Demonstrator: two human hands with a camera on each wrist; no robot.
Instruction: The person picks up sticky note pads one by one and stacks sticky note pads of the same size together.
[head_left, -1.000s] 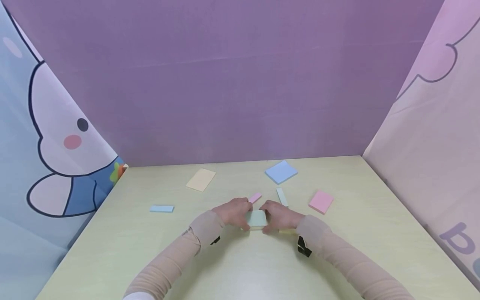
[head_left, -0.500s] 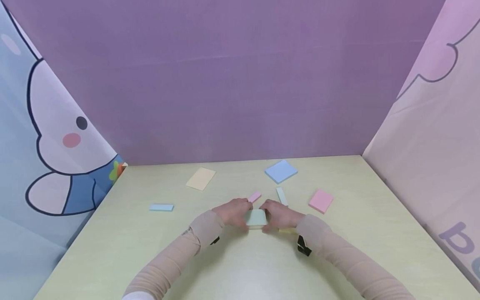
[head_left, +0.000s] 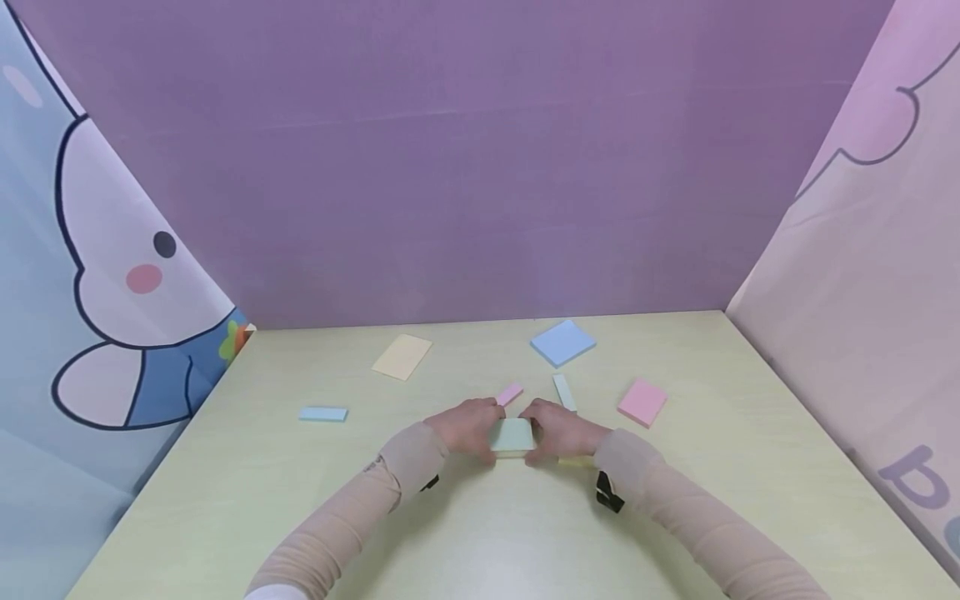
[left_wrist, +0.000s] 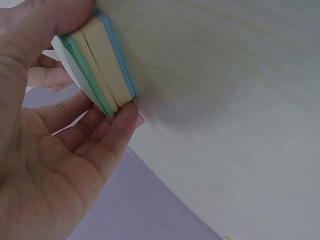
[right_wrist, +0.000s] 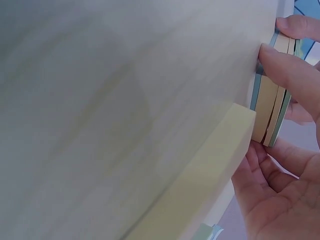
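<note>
While pinching the colourful stack from both sides with bent fingers of left hand and right hand, holds it on or just above the table, near a yellow block.

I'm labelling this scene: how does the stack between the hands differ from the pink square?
The stack is gripped by the left hand and right hand; the pink square lies untouched. The stack shows green, cream and blue layers; the pink square shows only pink. The stack is thicker than the pink square. Both have flat tops facing up.
</note>
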